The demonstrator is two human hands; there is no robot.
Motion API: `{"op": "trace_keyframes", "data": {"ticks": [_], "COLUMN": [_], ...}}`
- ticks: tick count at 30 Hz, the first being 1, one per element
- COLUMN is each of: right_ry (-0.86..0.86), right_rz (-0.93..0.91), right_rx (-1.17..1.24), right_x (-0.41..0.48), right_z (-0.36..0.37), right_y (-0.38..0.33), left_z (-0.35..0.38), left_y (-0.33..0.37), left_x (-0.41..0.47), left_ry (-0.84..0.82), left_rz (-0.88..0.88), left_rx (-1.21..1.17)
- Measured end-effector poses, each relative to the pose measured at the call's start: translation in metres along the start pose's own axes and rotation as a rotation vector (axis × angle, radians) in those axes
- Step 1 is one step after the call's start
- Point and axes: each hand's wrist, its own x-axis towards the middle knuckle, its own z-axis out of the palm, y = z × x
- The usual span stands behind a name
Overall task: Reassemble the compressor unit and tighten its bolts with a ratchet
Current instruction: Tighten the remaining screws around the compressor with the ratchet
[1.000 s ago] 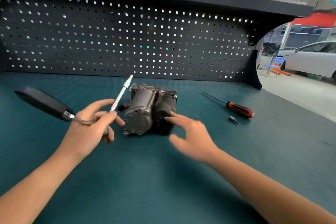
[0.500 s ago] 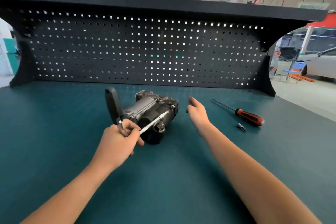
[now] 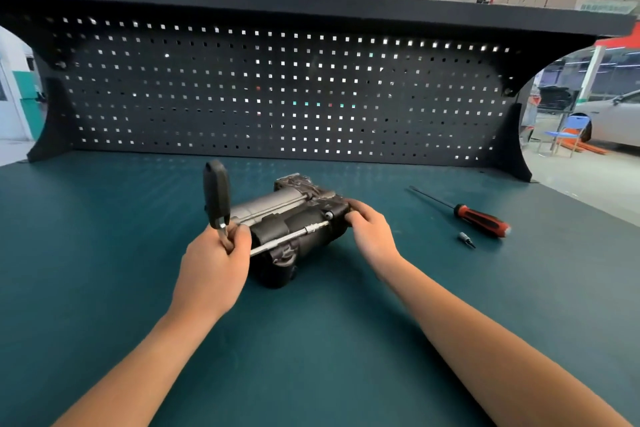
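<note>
The dark grey compressor unit [image 3: 294, 218] lies on its side in the middle of the green bench top. My left hand [image 3: 216, 260] grips the head of the ratchet [image 3: 216, 194], whose black handle stands upright. The ratchet's silver extension bar [image 3: 291, 236] reaches right along the compressor to a bolt near its right end. My right hand [image 3: 370, 236] grips the compressor's right end with curled fingers.
A red and black screwdriver [image 3: 481, 218] and a small loose bit [image 3: 465, 239] lie to the right of the compressor. A black pegboard [image 3: 277, 97] closes off the back of the bench. A white car [image 3: 613, 118] is parked beyond the right edge.
My right hand came down from the air and took hold of the compressor's right end. The extension bar's tip moved right, up to the bolt. The ratchet stays in my left hand.
</note>
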Motion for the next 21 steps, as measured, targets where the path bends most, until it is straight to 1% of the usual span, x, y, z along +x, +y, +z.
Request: {"op": "trace_keyframes", "data": {"ticks": [2, 5, 8, 13, 15, 17, 21], "right_ry": [0.012, 0.049, 0.053, 0.055, 0.045, 0.035, 0.029], "right_rz": [-0.036, -0.064, -0.048, -0.024, -0.015, -0.013, -0.026], "right_rx": [-0.04, -0.059, -0.037, 0.004, 0.017, 0.021, 0.03], "right_x": [-0.011, -0.022, -0.027, -0.029, -0.028, -0.027, -0.027], "right_z": [-0.002, -0.003, -0.003, -0.005, -0.006, -0.007, -0.006], "right_y": [0.0, -0.002, -0.006, -0.006, -0.006, -0.005, -0.004], "left_z": [-0.004, -0.009, -0.01, -0.008, -0.01, -0.011, -0.006], "left_y": [-0.002, -0.009, -0.011, -0.01, -0.01, -0.008, 0.0], "left_x": [0.0, 0.001, 0.001, 0.004, 0.006, 0.006, -0.005], "left_ry": [0.016, 0.016, 0.001, -0.045, -0.084, -0.099, -0.053], "left_rz": [-0.013, -0.09, -0.136, -0.149, -0.129, -0.074, 0.076], "left_rx": [-0.013, -0.1, -0.15, -0.161, -0.161, -0.106, 0.037]}}
